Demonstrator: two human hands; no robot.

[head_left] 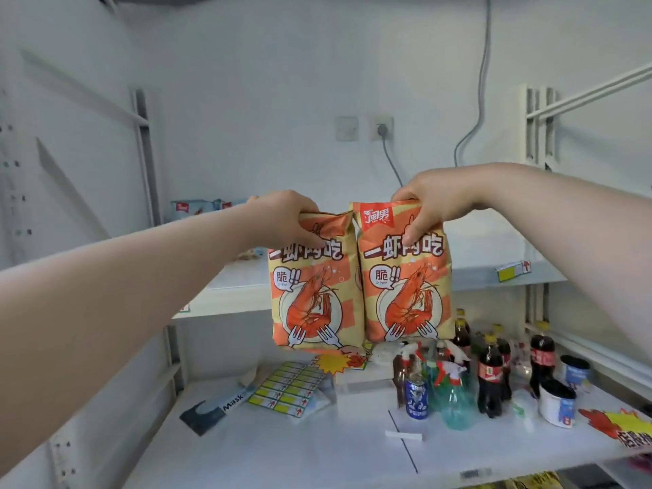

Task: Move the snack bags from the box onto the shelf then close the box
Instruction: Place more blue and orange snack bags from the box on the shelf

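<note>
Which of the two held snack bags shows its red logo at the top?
The right bag, held by the right hand; the left hand crumples the left bag at its top, hiding the logo there.

- Left bag (315, 287) was cream-yellow with orange blocks, a red-orange shrimp on a white plate, and white forks.
- Right bag (409, 277) bore the same print, plus a red logo patch at its top.
- Shelf (247, 450) and wall (282, 65) were white.
- Bottles (490, 375) were dark with red labels and yellow caps.
- Can (417, 398) was blue.
- Sprayer (455, 400) was teal with a red-and-white trigger.
- Tags (285, 390) were yellow and white with red arrows.
</note>
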